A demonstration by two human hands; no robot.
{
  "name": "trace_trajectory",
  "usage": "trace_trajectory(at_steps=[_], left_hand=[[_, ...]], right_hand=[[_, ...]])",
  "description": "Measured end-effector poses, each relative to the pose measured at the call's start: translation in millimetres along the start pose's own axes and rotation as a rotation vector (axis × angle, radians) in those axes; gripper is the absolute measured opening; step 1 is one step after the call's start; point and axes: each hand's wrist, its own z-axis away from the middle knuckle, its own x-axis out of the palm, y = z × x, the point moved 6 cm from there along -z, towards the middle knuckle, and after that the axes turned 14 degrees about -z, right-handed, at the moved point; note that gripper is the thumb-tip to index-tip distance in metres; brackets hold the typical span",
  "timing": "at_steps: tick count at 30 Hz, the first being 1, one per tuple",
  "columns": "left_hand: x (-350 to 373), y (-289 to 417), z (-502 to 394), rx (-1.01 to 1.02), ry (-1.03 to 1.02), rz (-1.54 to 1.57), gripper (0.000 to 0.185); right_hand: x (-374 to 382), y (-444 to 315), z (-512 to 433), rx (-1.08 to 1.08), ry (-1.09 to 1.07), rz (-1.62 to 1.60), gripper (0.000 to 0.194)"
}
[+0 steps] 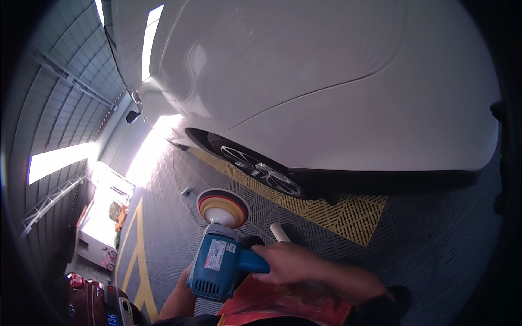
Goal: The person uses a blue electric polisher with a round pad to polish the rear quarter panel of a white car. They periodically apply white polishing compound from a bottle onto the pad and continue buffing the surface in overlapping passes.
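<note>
A blue Makita polisher (216,261) is in front of me, its body bearing a label with writing. Its round foam pad (223,205), with red and black rings around a pale hub, faces away from me, apart from the car. My right hand (285,261) grips the blue handle on the right. A white cylinder (279,232) sticks out past that hand; its other end is hidden. My left hand (189,275) supports the housing from the left, its fingers hidden behind it. Above is the glossy light-coloured car panel (326,118) with a curved seam.
Below the panel is an alloy wheel (261,169) in its arch. Grey grid floor tiles (163,228) carry a yellow strip (346,216). A cable with a small box (186,190) lies on the floor. A dark red car (91,301) stands at lower left. A red apron (281,301) covers my front.
</note>
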Motion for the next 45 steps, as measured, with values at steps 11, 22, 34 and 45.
trace_trajectory(at_steps=[11,22,34,45], left_hand=[[-29.2,-67.4,0.8,-0.014,-0.065,0.187,0.073],[-29.5,-12.1,-91.7,0.420,-0.959,-0.474,0.045],[15.7,199.6,-76.0,1.617,0.107,-0.671,0.016],[64.4,221.7,-4.8,1.668,0.086,-0.804,0.013]], right_hand=[[15.5,7.9,-50.4,0.016,0.327,0.566,0.055],[29.1,75.5,8.2,0.077,0.831,0.308,0.046],[97.5,64.1,146.5,0.200,1.414,-0.304,0.040],[72.8,82.4,168.7,0.140,1.405,-0.261,0.034]])
